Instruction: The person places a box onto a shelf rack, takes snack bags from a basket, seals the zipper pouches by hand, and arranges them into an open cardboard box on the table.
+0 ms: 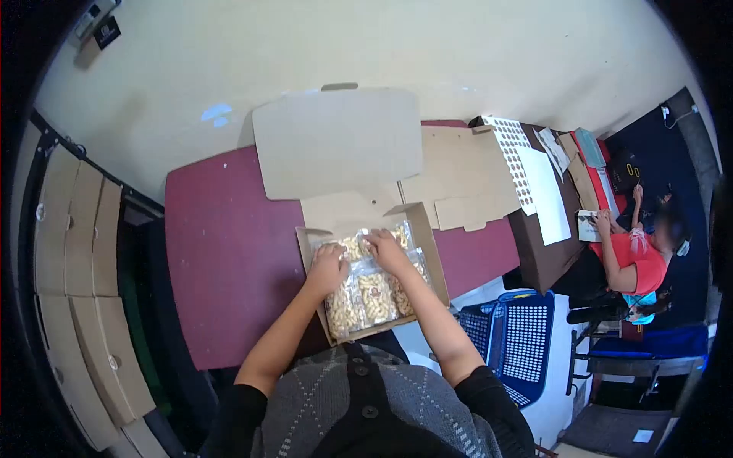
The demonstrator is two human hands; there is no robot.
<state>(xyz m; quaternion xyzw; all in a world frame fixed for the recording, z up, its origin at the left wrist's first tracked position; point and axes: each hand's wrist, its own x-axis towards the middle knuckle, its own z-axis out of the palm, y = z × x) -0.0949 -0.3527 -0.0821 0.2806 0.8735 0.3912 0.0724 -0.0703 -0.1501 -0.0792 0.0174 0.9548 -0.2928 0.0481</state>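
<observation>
An open cardboard box (437,263) lies in front of me, its lid (340,141) raised toward the wall. Inside are several clear plastic packets (374,296) of pale, curved pieces that look like cashew nuts. My left hand (327,271) is at the box's left side, fingers curled down over the edge of a packet. My right hand (386,252) grips a packet (353,248) in the far row, with its fingers bent onto the plastic. Both hands partly cover the packets beneath them.
The box rests on a maroon table (221,259). Right of it lie a flat cardboard blank (458,175) and a sticker sheet (510,156). A blue plastic chair (523,336) stands below, near a seated person in red (637,263). Stacked cartons (80,229) line the left.
</observation>
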